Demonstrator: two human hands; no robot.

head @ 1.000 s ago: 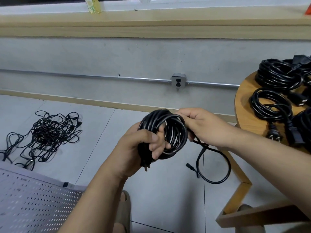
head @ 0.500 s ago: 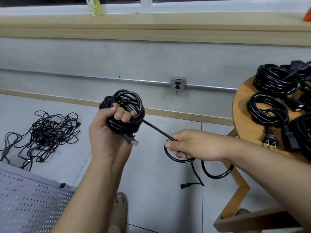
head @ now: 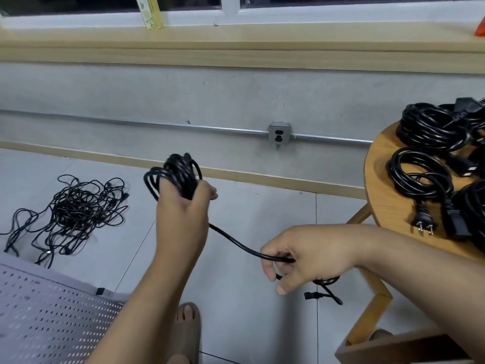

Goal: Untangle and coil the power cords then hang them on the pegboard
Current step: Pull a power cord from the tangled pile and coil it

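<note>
1. Head view: the left hand (head: 181, 214) grips the coil (head: 178, 174), raised at centre frame. The right hand (head: 301, 256) holds its loose tail (head: 236, 241) in curled fingers, lower and to the right.
2. Wrap the tail tightly round the coil's waist; slack would likely let the loops spring apart.
3. Hidden: the coil's plug, if present, sits behind the left hand. The pegboard (head: 47, 311) is cut off at bottom left, and no hooks are visible.

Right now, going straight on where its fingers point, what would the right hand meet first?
The right hand, gripping the power cord, would probably meet the left forearm; depth unclear.
</note>
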